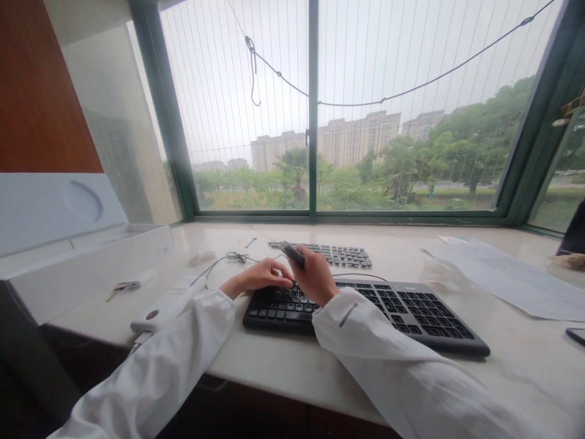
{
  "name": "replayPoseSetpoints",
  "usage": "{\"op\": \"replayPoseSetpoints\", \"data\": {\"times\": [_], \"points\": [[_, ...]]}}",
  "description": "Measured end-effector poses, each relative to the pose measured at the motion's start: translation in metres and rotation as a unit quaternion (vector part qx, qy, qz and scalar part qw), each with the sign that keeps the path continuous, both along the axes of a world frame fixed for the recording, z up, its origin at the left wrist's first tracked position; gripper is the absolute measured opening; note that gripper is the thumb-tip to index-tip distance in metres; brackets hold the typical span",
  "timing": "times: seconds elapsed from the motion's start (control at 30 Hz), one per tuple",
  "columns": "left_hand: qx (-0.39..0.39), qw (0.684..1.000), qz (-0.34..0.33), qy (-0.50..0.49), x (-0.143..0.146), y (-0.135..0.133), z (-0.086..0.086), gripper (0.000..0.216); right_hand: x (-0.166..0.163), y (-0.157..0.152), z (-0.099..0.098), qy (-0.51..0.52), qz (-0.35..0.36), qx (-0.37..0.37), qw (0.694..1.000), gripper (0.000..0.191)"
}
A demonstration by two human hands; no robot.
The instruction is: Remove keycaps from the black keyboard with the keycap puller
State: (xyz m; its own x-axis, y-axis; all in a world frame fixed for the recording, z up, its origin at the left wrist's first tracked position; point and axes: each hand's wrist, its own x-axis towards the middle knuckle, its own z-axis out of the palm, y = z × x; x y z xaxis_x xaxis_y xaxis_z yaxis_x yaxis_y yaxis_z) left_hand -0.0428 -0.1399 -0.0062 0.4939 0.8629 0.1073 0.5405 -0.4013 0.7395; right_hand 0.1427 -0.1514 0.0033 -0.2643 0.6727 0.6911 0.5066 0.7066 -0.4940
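A black keyboard (411, 314) lies on the pale marble sill in front of me. My left hand (258, 277) rests on its left end, fingers curled down onto the keys near my other hand. My right hand (315, 274) is closed round a small dark tool (291, 253) that sticks up and to the left above the keys. Both arms wear white sleeves. What the left fingertips pinch, if anything, is hidden.
A second keyboard (340, 253) with bare grey keys lies further back. A thin cable (228, 259) coils to its left. An open white box (86, 262) stands at the left, a white device (159, 308) beside it. Plastic wrap and papers (512, 274) lie to the right.
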Motion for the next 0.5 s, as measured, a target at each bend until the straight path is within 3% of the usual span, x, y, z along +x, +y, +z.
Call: {"op": "replayPoseSetpoints", "data": {"times": [0.07,0.23,0.5], "points": [[0.013,0.999,0.027,-0.021,0.0,0.0,0.001,0.039,0.008,0.003,0.002,-0.101,-0.024,0.017,0.994,0.01],[0.025,0.996,0.062,-0.057,-0.002,0.003,0.002,0.032,0.022,0.011,0.003,-0.285,-0.054,0.045,0.956,0.028],[0.003,0.991,0.1,-0.087,-0.001,0.005,0.001,0.037,0.025,0.012,0.003,-0.363,-0.029,0.052,0.93,0.042]]}}
